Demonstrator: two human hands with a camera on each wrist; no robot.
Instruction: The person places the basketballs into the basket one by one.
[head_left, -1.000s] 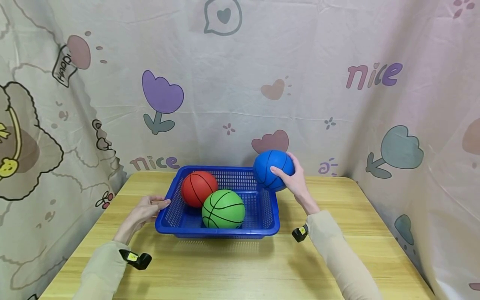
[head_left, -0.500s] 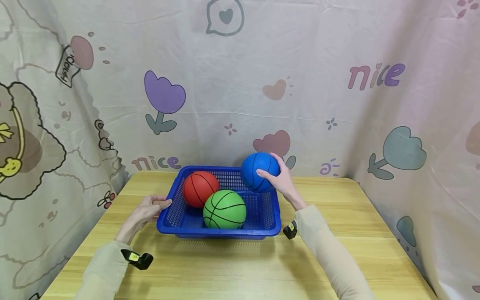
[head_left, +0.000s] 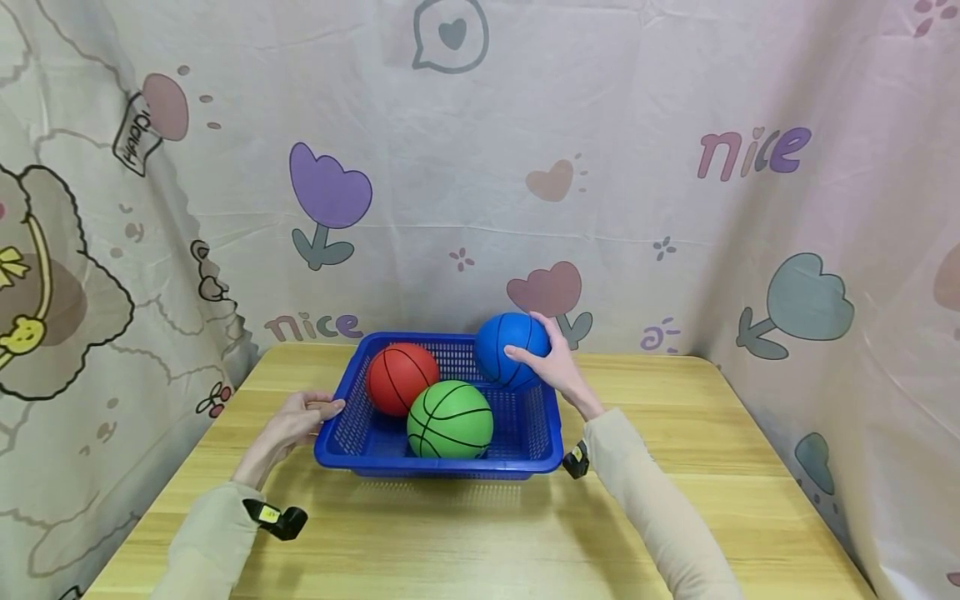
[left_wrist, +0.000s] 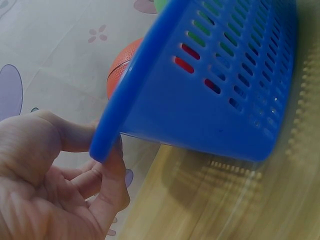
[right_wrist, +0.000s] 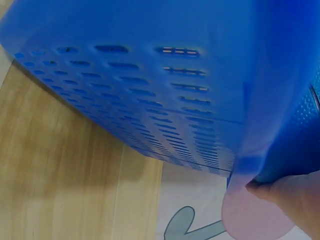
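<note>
A blue perforated plastic basket [head_left: 442,463] stands on the table with a red basketball [head_left: 399,379] and a green basketball [head_left: 446,421] inside. My left hand [head_left: 296,417] pinches the basket's left rim; the left wrist view shows thumb above and fingers beneath the rim [left_wrist: 131,95]. My right hand [head_left: 561,367] grips a blue basketball [head_left: 504,346] from its right side, thumb in front. That ball sits in the back right corner of the basket, its top above the back rim. In the right wrist view, the basket wall [right_wrist: 125,95] hides most of the blue ball [right_wrist: 302,135].
The wooden table [head_left: 480,542] extends in front of the basket and to both sides. A patterned cloth curtain [head_left: 450,192] hangs right behind the table and along its sides. Each wrist carries a small black camera [head_left: 281,521].
My right hand has carried the blue basketball left over the basket's right rim and lowered it into the back right corner. My left hand has kept its pinch on the rim.
</note>
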